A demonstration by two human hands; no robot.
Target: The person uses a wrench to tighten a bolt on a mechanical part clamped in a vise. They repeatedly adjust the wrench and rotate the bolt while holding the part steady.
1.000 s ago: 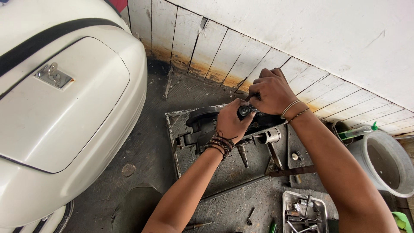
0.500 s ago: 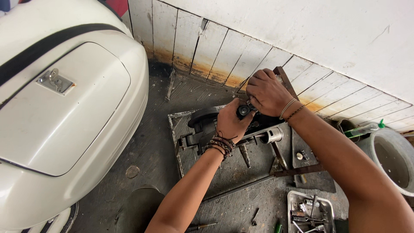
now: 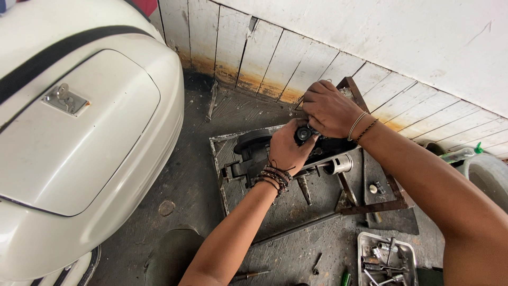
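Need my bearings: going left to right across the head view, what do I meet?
White scooter body → left hand → right hand on the dark engine part → metal tray of tools → grey tub.

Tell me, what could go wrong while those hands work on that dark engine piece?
1. Both the left hand and the right hand grip the small round black part; if it slips, fingers could get pinched against the engine piece.
2. The shiny cylinder lies loose beside them and might roll off the metal sheet.
3. The small tray of bits sits near the right arm and could be knocked.
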